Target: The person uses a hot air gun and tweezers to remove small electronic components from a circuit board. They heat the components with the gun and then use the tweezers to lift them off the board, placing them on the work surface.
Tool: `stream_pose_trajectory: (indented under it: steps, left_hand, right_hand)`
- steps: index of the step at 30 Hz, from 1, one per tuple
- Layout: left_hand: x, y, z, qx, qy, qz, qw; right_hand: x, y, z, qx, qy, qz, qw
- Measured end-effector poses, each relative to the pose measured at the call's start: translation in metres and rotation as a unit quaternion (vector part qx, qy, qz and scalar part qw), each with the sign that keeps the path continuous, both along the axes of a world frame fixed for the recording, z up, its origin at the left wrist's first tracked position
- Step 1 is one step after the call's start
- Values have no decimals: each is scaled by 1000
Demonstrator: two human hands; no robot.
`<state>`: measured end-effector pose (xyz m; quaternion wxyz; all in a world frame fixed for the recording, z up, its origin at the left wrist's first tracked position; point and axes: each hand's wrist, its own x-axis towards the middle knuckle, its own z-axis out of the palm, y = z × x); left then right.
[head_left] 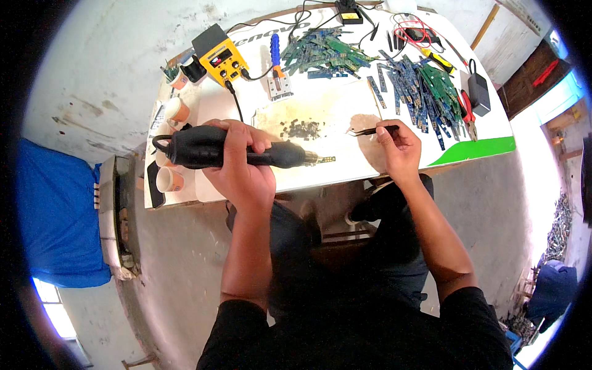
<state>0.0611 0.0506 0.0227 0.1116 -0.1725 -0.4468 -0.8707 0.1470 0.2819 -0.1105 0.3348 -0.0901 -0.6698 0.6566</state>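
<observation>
My left hand [243, 163] is wrapped around a black hot air gun [200, 148], which lies nearly level and points right. Just at its metal nozzle shows the end of a small circuit board strip [325, 160]; whether the two touch I cannot tell. In my right hand [402, 151], thumb and fingers pinch a pair of dark tweezers [372, 131], tips toward the left. Between the hands, a little farther back, small dark chips [302, 129] lie scattered on a stained, tan work board [271, 114]. The tweezer tips are apart from the chips.
A yellow soldering station [227, 60] stands at the back left, its cables running over the table. Two heaps of circuit board strips [327, 52] [425, 92] spread behind and right. Paper cups [169, 179] line the left edge. Red-handled pliers [470, 114] lie far right.
</observation>
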Motion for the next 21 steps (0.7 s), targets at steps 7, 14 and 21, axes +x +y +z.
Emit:
stream_pose_trajectory:
  steps: [7, 14, 21]
  left_hand:
    - [-1, 2, -2, -19, -46, 17, 999]
    - [-1, 8, -8, 29, -52, -6, 998]
    - [-1, 9, -9, 18, -50, -3, 999]
  right_hand:
    - [-1, -1, -2, -4, 1, 0, 1000]
    - [-1, -1, 0, -3, 8, 3, 1000]
    - [-1, -2, -1, -7, 4, 2, 1000]
